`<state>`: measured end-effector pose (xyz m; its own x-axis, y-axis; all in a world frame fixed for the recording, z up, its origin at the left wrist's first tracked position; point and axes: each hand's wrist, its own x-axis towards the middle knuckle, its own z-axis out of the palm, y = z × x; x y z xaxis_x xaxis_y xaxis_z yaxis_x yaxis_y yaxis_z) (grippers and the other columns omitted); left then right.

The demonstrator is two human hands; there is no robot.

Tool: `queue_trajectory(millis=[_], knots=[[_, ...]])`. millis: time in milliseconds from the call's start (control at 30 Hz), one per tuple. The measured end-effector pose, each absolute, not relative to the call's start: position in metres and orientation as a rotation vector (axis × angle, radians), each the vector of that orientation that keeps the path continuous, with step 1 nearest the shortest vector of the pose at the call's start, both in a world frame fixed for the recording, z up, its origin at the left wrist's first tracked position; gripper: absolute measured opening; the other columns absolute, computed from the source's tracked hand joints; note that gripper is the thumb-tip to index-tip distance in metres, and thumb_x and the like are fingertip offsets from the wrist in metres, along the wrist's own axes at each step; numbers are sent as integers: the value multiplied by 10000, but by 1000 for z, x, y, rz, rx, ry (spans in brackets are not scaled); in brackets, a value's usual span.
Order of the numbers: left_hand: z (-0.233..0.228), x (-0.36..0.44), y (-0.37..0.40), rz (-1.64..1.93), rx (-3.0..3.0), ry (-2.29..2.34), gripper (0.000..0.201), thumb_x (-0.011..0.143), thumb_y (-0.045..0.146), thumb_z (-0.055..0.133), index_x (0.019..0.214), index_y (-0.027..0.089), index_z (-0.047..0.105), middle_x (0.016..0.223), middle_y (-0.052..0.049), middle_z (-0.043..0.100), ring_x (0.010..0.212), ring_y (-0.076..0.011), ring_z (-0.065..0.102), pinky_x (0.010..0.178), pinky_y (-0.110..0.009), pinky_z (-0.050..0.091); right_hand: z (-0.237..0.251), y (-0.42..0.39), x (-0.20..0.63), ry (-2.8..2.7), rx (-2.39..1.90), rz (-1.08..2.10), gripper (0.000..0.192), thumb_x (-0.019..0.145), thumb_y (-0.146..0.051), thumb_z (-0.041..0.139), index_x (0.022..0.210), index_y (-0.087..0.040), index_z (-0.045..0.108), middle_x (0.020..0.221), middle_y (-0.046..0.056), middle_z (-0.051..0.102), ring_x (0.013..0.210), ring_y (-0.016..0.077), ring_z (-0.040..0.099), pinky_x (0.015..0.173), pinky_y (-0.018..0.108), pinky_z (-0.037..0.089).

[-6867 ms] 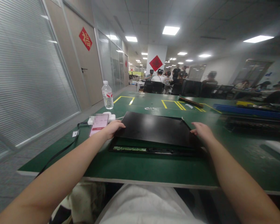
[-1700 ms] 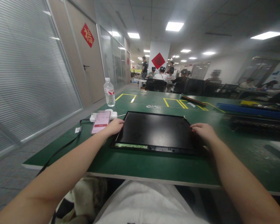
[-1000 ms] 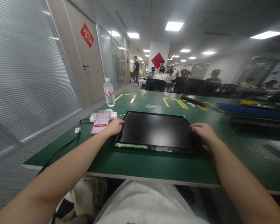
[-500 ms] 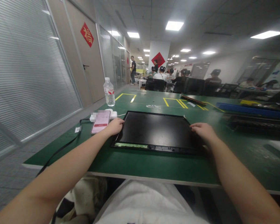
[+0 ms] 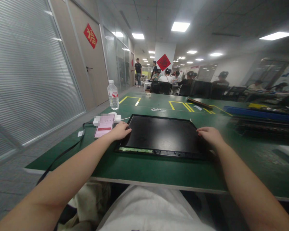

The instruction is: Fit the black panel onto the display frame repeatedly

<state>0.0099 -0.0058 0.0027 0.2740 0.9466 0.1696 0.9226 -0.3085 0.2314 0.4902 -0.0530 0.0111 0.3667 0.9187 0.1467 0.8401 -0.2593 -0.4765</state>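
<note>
A flat black display panel (image 5: 161,134) lies on the green table (image 5: 146,166) in front of me, with a green circuit strip (image 5: 135,149) along its near edge. My left hand (image 5: 120,131) rests on the panel's left edge, fingers curled over it. At the panel's right edge sits my right hand (image 5: 210,135), palm down, fingers on the black surface. Both hands touch the panel as it lies flat.
A phone with a pink screen (image 5: 104,124) and a white charger (image 5: 117,118) lie left of the panel; a cable (image 5: 62,155) runs off the table. A water bottle (image 5: 113,95) stands behind. Dark panels and a blue strip (image 5: 260,114) lie at right. Several people sit far back.
Seven seconds ago the panel was tilted up off its frame; now it lies flat. In the last half second my left fingers slid slightly further onto the panel.
</note>
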Motion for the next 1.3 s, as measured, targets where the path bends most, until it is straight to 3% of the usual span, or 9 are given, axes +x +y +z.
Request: queue_trajectory(millis=[100,167,367,533,833,1300], knots=[[8,5,-11,438,2474,1653,681,872,472,527,1450,114,483,1386,-185,580,1275,-322,554,1086,-419,427,11,-53,491,-1533,-2153,203,318,764,-248,585,985,-237,813,954,53,770,908,248,674,790,326,488],[14,-1,-14,506,2511,1580,790,866,516,534,1528,120,364,1468,-191,503,1348,-317,488,1124,-422,383,11,-53,491,-1547,-2151,179,311,764,-250,587,976,-238,814,965,54,770,908,249,672,786,327,488],[26,-8,-22,323,2640,1325,808,772,583,672,1442,160,513,1516,-172,456,1380,-332,445,1157,-426,338,9,-52,493,-1534,-2153,197,321,752,-255,584,978,-242,812,950,51,769,889,243,671,776,325,486],[30,-5,-31,243,2650,1154,828,751,582,730,1465,232,498,1554,-135,422,1405,-322,426,1153,-407,350,8,-52,493,-1546,-2145,186,317,743,-257,583,959,-248,814,953,51,769,917,250,671,793,331,486],[32,-6,-31,251,2651,919,871,685,461,832,1459,240,499,1530,-116,461,1401,-319,443,1166,-404,338,7,-53,492,-1565,-2134,155,296,753,-261,583,936,-249,815,976,51,770,942,258,673,815,335,494],[36,-2,-34,387,2669,764,741,684,363,858,1371,272,596,1517,-98,487,1373,-304,486,1155,-413,359,8,-53,493,-1550,-2140,176,297,754,-263,588,945,-249,816,969,51,772,931,254,676,817,330,498]])
